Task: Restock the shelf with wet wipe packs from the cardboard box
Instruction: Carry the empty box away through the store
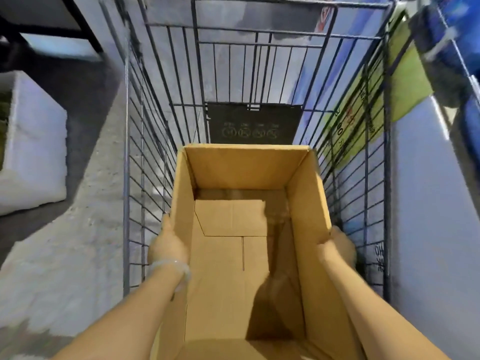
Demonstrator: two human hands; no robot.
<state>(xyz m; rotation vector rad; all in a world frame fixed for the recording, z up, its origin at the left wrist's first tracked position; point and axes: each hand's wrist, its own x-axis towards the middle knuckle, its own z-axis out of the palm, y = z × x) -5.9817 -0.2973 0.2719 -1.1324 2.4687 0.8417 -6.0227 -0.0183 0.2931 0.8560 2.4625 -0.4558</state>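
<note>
The left hand and right hand clamp opposite outer walls of the empty cardboard box, probably steadying it inside the wire shopping cart.

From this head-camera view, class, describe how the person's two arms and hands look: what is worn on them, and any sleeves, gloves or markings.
Both forearms are bare: no sleeves or gloves appear in view. The left hand has a pale, translucent, bead-like bracelet around its wrist. The right hand shows no bracelet, watch or ring on the parts visible, though the brown cardboard box hides part of it. No markings are visible.
</note>
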